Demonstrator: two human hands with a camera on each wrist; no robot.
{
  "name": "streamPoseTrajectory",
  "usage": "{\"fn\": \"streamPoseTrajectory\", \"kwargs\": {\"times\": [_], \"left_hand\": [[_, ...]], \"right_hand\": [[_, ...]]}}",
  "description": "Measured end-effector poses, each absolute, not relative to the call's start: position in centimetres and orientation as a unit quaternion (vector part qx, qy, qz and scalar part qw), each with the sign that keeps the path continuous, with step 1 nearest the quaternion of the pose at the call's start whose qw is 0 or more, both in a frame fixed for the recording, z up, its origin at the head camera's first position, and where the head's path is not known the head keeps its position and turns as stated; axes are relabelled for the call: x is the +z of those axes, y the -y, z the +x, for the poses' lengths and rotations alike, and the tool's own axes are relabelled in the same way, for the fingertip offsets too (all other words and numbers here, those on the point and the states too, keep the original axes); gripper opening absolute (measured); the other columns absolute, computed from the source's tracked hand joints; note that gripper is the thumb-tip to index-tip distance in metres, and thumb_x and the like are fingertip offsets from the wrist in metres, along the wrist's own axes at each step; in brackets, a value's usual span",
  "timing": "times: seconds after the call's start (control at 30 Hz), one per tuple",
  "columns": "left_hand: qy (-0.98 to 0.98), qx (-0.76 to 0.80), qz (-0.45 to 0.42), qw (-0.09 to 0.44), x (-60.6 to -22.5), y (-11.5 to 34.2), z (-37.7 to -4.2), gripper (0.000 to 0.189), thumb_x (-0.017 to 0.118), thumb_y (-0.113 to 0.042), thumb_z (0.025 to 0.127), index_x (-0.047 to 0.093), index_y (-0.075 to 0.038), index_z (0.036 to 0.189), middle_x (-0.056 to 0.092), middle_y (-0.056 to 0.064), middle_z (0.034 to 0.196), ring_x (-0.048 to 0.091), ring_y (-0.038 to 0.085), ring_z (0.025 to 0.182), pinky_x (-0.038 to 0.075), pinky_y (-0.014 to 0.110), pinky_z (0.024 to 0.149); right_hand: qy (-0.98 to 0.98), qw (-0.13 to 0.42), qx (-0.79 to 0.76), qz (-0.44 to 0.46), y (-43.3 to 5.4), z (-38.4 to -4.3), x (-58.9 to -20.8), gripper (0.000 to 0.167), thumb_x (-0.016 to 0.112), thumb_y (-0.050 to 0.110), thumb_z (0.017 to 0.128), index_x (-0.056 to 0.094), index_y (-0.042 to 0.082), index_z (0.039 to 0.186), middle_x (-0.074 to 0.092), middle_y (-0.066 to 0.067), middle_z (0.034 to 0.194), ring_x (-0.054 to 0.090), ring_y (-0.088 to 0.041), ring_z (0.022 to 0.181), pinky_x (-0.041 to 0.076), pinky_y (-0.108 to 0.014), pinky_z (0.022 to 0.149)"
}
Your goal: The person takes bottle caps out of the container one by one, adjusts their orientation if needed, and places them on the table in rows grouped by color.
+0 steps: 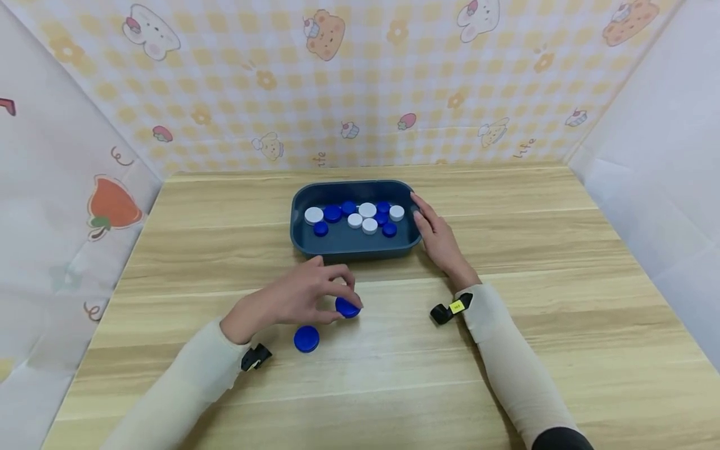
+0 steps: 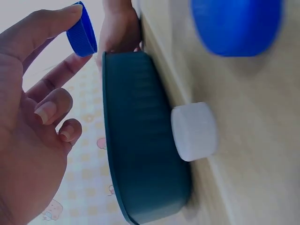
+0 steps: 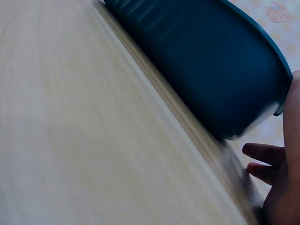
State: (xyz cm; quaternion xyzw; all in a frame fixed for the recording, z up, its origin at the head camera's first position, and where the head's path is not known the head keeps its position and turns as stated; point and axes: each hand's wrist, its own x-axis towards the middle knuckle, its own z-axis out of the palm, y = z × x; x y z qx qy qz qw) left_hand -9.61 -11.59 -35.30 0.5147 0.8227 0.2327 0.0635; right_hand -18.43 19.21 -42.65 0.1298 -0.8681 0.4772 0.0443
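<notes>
My left hand [image 1: 304, 290] pinches a blue bottle cap [image 2: 82, 35] between thumb and fingertips, above the table in front of the tray. Its other fingers are bent and hold nothing. A second blue bottle cap [image 1: 306, 339] lies on the table near the left wrist. Between that cap and the tray, the left wrist view shows a white bottle cap [image 2: 194, 131], hidden in the head view. My right hand [image 1: 441, 244] holds the right end of the dark teal tray [image 1: 354, 252] at its rim; two fingers [image 3: 265, 153] extend below, apart from the tray wall.
Several blue and white bottle caps [image 1: 367, 210] lie inside the tray, mostly toward its back. The wooden table [image 1: 534, 237] ends at a patterned cloth [image 1: 365, 81] behind, with white cloth on both sides. Each wrist wears a small black camera [image 1: 442, 314].
</notes>
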Motion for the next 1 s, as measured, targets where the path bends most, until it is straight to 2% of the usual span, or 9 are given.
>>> {"fn": "streamPoseTrajectory", "kwargs": {"times": [0.2, 0.5, 0.7, 1.0], "left_hand": [[-0.822, 0.227, 0.518, 0.060, -36.5, 12.3, -8.4, 0.030, 0.078, -0.029, 0.080, 0.071, -0.032, 0.109, 0.057, -0.007, 0.108, 0.053, 0.008, 0.085, 0.030, 0.029, 0.068], [-0.828, 0.218, 0.507, 0.102, -37.5, 12.8, -7.0, 0.027, 0.076, -0.030, 0.082, 0.070, -0.034, 0.108, 0.055, -0.010, 0.108, 0.043, 0.009, 0.080, 0.028, 0.028, 0.068], [-0.829, 0.203, 0.512, 0.100, -38.1, 12.9, -6.3, 0.026, 0.076, -0.029, 0.081, 0.070, -0.035, 0.106, 0.055, -0.011, 0.107, 0.043, 0.010, 0.079, 0.027, 0.027, 0.068], [-0.837, 0.186, 0.498, 0.125, -38.0, 13.1, -6.0, 0.026, 0.075, -0.028, 0.082, 0.070, -0.036, 0.106, 0.055, -0.010, 0.110, 0.041, 0.012, 0.085, 0.029, 0.027, 0.070]], "right_hand": [[0.868, 0.047, 0.476, 0.132, -19.3, -18.5, -42.8, 0.046, 0.035, 0.045, 0.102, 0.034, 0.037, 0.147, 0.036, 0.005, 0.150, 0.035, -0.022, 0.134, 0.027, -0.047, 0.108], [0.868, 0.047, 0.476, 0.135, -19.3, -18.5, -42.8, 0.047, 0.035, 0.046, 0.102, 0.035, 0.035, 0.148, 0.036, 0.005, 0.150, 0.034, -0.021, 0.135, 0.027, -0.047, 0.108], [0.868, 0.044, 0.477, 0.131, -19.2, -18.5, -42.7, 0.047, 0.035, 0.046, 0.102, 0.034, 0.037, 0.147, 0.036, 0.005, 0.150, 0.035, -0.021, 0.134, 0.027, -0.047, 0.108], [0.867, 0.044, 0.479, 0.133, -19.2, -18.6, -42.7, 0.047, 0.036, 0.046, 0.102, 0.034, 0.036, 0.148, 0.036, 0.004, 0.150, 0.034, -0.022, 0.135, 0.027, -0.048, 0.108]]}}
